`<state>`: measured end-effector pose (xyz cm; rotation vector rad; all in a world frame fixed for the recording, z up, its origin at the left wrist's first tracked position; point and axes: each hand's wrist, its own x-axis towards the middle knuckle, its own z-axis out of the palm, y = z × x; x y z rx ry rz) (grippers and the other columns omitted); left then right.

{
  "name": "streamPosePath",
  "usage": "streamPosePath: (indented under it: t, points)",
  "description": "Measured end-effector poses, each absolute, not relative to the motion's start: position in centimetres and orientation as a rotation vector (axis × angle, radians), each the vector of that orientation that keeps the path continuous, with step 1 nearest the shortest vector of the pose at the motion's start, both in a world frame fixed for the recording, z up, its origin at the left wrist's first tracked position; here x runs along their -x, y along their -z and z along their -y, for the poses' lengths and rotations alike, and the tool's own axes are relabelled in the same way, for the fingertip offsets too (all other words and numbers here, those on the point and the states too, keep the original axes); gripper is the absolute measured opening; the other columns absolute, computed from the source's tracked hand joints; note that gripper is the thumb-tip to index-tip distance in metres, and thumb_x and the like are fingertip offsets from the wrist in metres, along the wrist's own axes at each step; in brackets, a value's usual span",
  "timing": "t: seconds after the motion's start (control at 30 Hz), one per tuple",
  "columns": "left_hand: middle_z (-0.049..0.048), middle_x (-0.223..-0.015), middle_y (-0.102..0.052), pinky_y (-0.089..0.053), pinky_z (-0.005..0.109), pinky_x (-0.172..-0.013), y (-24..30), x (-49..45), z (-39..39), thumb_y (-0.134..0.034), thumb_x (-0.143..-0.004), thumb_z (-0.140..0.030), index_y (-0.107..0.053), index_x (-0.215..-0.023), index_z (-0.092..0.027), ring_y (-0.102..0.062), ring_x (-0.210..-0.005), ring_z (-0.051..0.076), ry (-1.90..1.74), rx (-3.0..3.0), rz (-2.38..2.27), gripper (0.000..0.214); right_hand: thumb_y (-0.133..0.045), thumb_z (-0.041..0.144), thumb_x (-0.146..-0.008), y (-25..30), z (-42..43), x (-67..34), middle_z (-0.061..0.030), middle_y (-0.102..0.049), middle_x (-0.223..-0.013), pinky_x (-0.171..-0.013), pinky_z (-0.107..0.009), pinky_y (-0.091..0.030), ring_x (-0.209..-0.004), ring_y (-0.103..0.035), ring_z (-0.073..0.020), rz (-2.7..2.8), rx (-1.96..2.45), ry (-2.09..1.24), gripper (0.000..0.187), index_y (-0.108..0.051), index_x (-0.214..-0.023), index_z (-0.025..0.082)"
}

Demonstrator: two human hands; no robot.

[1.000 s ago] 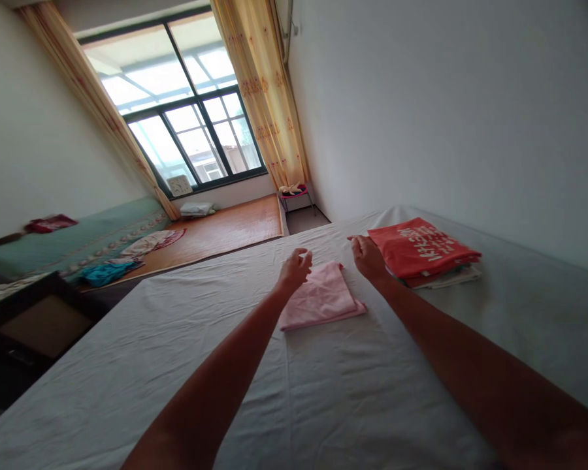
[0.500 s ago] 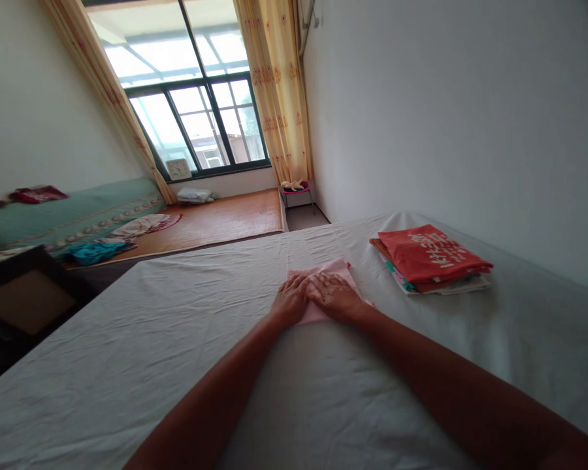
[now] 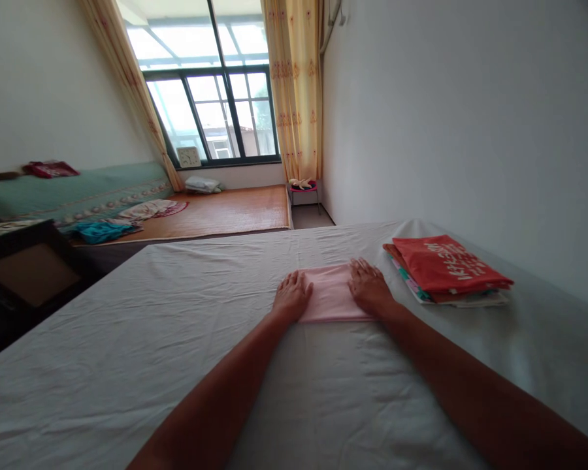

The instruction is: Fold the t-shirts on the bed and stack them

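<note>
Head view, only camera. Bearing surfaces first: stool [image 3: 316, 186] ahead of the hands, beyond the bed's far edge, with a pale limbed item [image 3: 301, 183] on its seat. Dark cabinet [image 3: 32, 274] well out to the left hand's left, panel front with a handle, inside hidden. Brown mat [image 3: 230, 209] ahead and left of both hands; blue cloth [image 3: 100, 230] and folded pale bundle [image 3: 203, 185] lie at its left side.

Edges: white sheet [image 3: 151, 339] runs wide left of the left hand to the bed edge, shallow wrinkles only. Ahead of the fingertips, a shorter stretch of sheet, then the far edge. Right of the right hand, a narrow strip of sheet, then the garment stack [image 3: 453, 264]: red piece with white lettering on top, layers uneven at the sides. Wall [image 3: 470, 130] past the stack.

Hands: left hand [image 3: 293, 295] palm down, fingers extended, on the left side of the pink cloth [image 3: 330, 294]. Right hand [image 3: 370, 285] same pose on its right side. Hands apart, neither clamped on anything. Cloth lies flat between them on the sheet, near edge straight, running between the wrists.
</note>
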<state>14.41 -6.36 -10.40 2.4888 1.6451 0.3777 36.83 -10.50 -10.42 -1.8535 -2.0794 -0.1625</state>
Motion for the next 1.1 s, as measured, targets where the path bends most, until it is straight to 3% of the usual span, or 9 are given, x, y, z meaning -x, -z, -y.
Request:
streamPosePath:
  t: [0.07,0.17,0.47,0.63,0.8,1.0,1.1]
  points:
    - [0.0138,-0.149,-0.031,-0.022,0.044,-0.111,10.5,-14.4,6.3,-0.024,-0.095,-0.048,-0.033,-0.142,-0.015,-0.026,-0.137,0.029,-0.379,-2.503,-1.661,0.058,-0.031,0.034,-0.094,10.1,11.4,-35.0,-0.0091,-0.029,-0.151,-0.113,-0.046,-0.013,-0.141,-0.018,-0.0243,2.268,1.614,0.189,0.051,-0.038,-0.142,0.019]
    - [0.0144,-0.149,-0.032,-0.022,0.044,-0.111,10.5,-14.4,6.5,-0.025,-0.094,-0.047,-0.034,-0.141,-0.016,-0.027,-0.137,0.029,-0.382,-2.53,-1.655,0.056,-0.027,0.045,-0.095,10.2,11.9,-33.1,-0.0066,-0.033,-0.149,-0.112,-0.041,-0.019,-0.138,-0.027,-0.0217,2.439,1.479,0.051,0.054,-0.035,-0.143,0.022]
    - [0.011,-0.147,-0.036,-0.023,0.044,-0.11,10.3,-14.4,6.8,-0.028,-0.094,-0.044,-0.039,-0.137,-0.021,-0.031,-0.135,0.027,-0.407,-2.539,-1.642,0.049,-0.031,0.051,-0.091,12.4,8.9,-38.5,-0.0216,-0.04,-0.142,-0.108,-0.044,-0.026,-0.134,-0.032,-0.0286,1.831,2.047,0.021,0.067,-0.035,-0.14,0.006]
    - [0.0112,-0.146,-0.036,-0.025,0.045,-0.109,10.3,-14.4,6.9,-0.027,-0.094,-0.044,-0.039,-0.137,-0.021,-0.031,-0.134,0.029,-0.415,-2.563,-1.64,0.05,-0.044,0.045,-0.086,11.8,8.7,-38.8,-0.0239,-0.044,-0.138,-0.105,-0.044,-0.032,-0.128,-0.041,-0.0306,1.77,1.912,-0.134,0.066,-0.034,-0.139,0.006]
    - [0.0096,-0.145,-0.037,-0.026,0.044,-0.108,10.4,-14.1,7.0,-0.028,-0.094,-0.043,-0.041,-0.135,-0.023,-0.034,-0.132,0.027,-0.457,-2.576,-1.62,0.047,-0.055,0.033,-0.078,10.5,9.1,-37.9,-0.0125,-0.059,-0.123,-0.092,-0.038,-0.046,-0.109,-0.059,-0.0226,1.609,1.472,-0.451,0.062,-0.037,-0.135,0.019]
    - [0.0083,-0.142,-0.042,-0.029,0.041,-0.107,10.3,-13.8,6.7,-0.032,-0.094,-0.04,-0.045,-0.132,-0.023,-0.039,-0.129,0.024,-0.555,-2.552,-1.541,0.044,-0.066,0.043,-0.072,8.5,10.6,-37.6,-0.0095,-0.071,-0.083,-0.063,-0.033,-0.054,-0.072,-0.067,-0.0222,1.2,1.419,-1.15,0.038,-0.062,-0.097,0.014]
    - [0.0088,-0.14,-0.045,-0.03,0.037,-0.108,10.2,-13.6,6.1,-0.029,-0.095,-0.038,-0.046,-0.131,-0.019,-0.041,-0.128,0.021,-0.632,-2.431,-1.56,0.044,-0.069,0.039,-0.07,7.5,11.7,-37.1,-0.0078,-0.071,-0.077,-0.06,-0.029,-0.054,-0.068,-0.067,-0.0203,1.135,1.303,-1.461,0.033,-0.065,-0.091,0.014]
